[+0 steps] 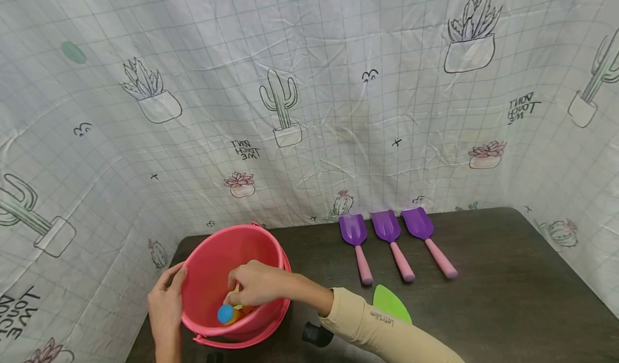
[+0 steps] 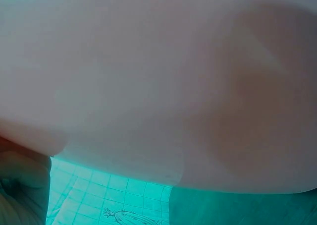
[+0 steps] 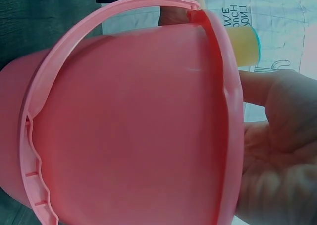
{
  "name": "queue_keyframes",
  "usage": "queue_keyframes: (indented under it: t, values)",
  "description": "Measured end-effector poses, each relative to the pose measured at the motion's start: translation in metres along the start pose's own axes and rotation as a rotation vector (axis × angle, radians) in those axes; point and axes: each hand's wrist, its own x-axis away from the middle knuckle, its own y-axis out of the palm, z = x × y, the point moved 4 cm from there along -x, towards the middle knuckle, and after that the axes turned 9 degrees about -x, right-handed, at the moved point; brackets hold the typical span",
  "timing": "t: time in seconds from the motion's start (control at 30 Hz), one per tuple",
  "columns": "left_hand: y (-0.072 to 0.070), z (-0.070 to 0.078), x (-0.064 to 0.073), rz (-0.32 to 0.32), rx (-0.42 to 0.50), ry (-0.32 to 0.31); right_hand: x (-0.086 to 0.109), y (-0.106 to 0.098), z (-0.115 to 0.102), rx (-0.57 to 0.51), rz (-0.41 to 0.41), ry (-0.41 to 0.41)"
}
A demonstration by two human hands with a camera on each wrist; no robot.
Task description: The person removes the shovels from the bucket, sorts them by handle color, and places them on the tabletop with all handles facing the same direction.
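A pink-red bucket leans on the dark table, its mouth toward me. My left hand grips the rim at the left side; in the left wrist view the bucket wall fills most of the picture, blurred. Over the near rim my right hand reaches inside, fingers curled round a yellow cylinder-like piece with a blue end. In the right wrist view that yellow piece pokes out past the rim, beside my right hand. Some of the right fingertips and the bucket's floor are hidden.
Three purple shovels with pink handles, left, middle and right, lie at the back of the table. A green leaf-shaped piece and a black object are partly behind my right sleeve. Patterned cloth hangs behind.
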Motion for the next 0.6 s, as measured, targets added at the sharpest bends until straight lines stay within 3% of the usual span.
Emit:
queue_keyframes:
  t: [0.4,0.6]
  values:
    - [0.0018,-0.0008,-0.0009,0.006,-0.004,0.015,-0.0046,0.0061,-0.0008,0.022,-0.009,-0.071]
    - [0.0019,-0.0021,-0.0019,-0.007,-0.001,0.001,-0.0091,0.0077,0.0005,-0.012,-0.041,-0.051]
